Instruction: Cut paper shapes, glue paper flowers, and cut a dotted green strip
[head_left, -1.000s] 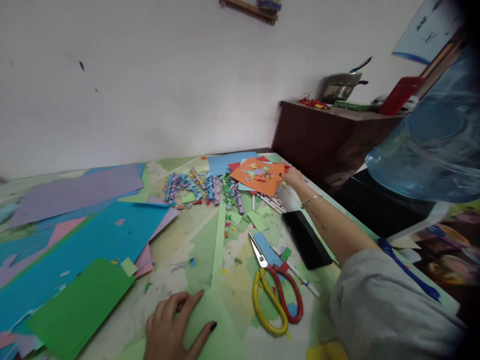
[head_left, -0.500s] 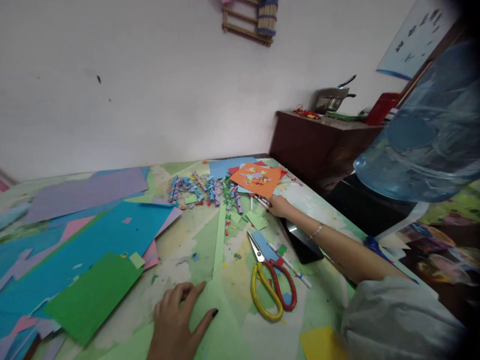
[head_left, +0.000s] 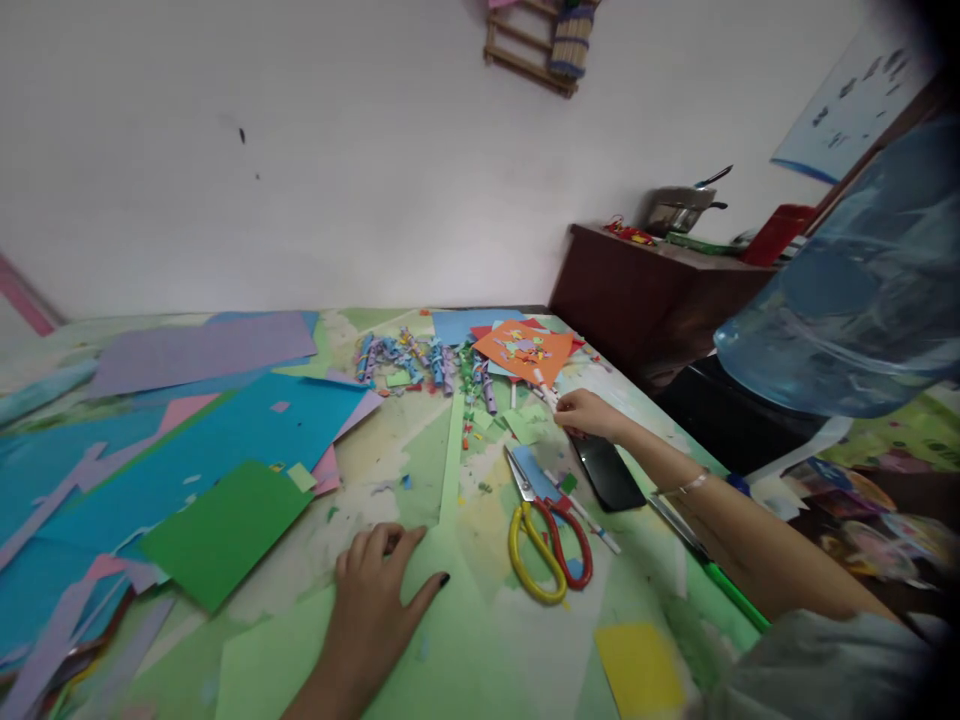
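Observation:
My left hand (head_left: pixel 382 595) rests on a light green paper sheet (head_left: pixel 469 640), thumb stretched away from its bent fingers, nothing held. A narrow light green paper strip (head_left: pixel 451 460) runs up from its fingertips. At the right, my right hand (head_left: pixel 589 413) pinches the lower end of a thin white marker pen (head_left: pixel 544 386), whose tip overlaps orange paper (head_left: pixel 525 350) with small scraps on it. Below this hand lies a black phone (head_left: pixel 611 475). Scissors (head_left: pixel 544 525) with yellow and red handles lie between my hands, beside another white marker pen (head_left: pixel 592 522).
Blue paper (head_left: pixel 247 430), a green sheet (head_left: pixel 229 530) and purple paper (head_left: pixel 202 350) cover the left. Curled paper rolls (head_left: pixel 442 365) sit at the back. A yellow square (head_left: pixel 641 670) lies in front; a green-handled tool (head_left: pixel 735 595) lies under my right forearm.
My right hand has drawn a white marker pen up from beside the orange paper. My left hand stays on the light green paper. The view has shifted a little.

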